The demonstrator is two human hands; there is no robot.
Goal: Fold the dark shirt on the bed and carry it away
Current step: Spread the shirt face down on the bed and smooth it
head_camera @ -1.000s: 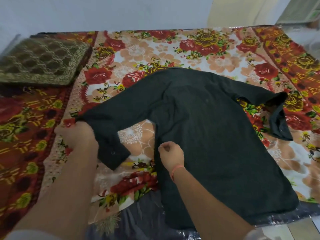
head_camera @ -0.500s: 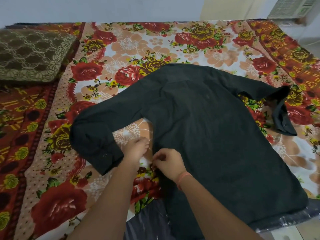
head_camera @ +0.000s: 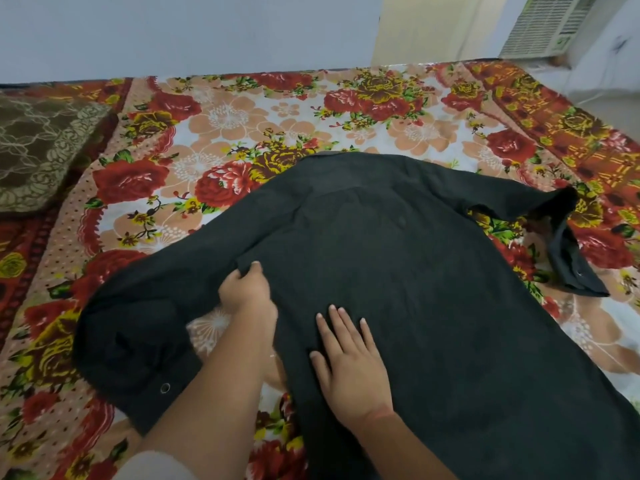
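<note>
The dark shirt [head_camera: 408, 278] lies spread on the bed, back up, collar pointing away from me. Its left sleeve curls toward me at the lower left, cuff button showing; the right sleeve stretches to the far right with its cuff folded down. My left hand [head_camera: 246, 289] pinches the fabric at the armpit where the left sleeve joins the body. My right hand [head_camera: 349, 362] rests flat, fingers spread, on the shirt's body close beside it.
The bed is covered by a floral bedsheet [head_camera: 242, 126] in red, orange and white. A brown patterned pillow [head_camera: 41, 147] sits at the far left. A wall runs behind the bed, and an air-conditioner unit [head_camera: 547, 26] is at the top right.
My left hand moved up from the bedsheet beside the shirt and pinched the armpit fabric. My right hand opened from a pinch at the shirt's edge and now lies flat on the body.
</note>
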